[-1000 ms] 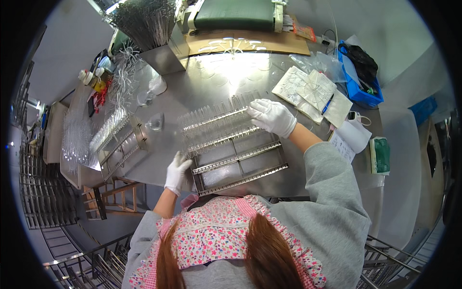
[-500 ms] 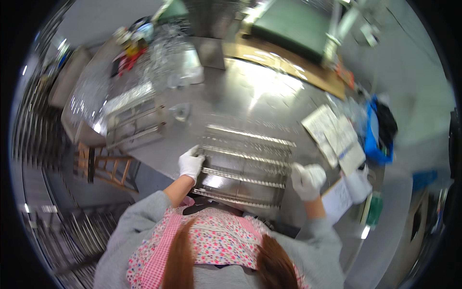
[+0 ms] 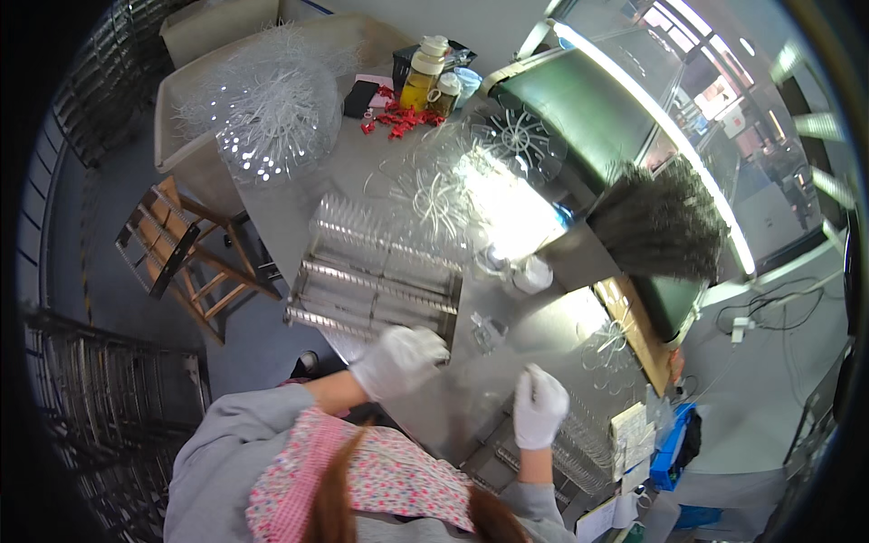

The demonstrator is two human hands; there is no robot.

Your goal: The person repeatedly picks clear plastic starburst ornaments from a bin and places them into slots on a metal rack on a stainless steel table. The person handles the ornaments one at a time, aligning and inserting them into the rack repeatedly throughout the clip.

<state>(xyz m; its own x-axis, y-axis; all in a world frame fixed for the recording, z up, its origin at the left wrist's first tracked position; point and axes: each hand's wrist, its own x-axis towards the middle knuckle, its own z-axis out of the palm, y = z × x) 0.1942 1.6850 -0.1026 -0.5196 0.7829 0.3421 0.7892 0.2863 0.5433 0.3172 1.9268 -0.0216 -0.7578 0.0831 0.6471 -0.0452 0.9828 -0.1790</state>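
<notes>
Head-worn fisheye, close above metal table [image 3: 453, 389], facing down and forward.

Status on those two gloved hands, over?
Left hand at left rack, grip unclear. Right hand near right rack, grip unclear. Small clear piece lying between racks.

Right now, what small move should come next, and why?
Probably steady the left metal rack with the left hand: that hand overlaps the rack's near right corner, though a firm grip isn't clear, and the right hand is apart from it.
</notes>
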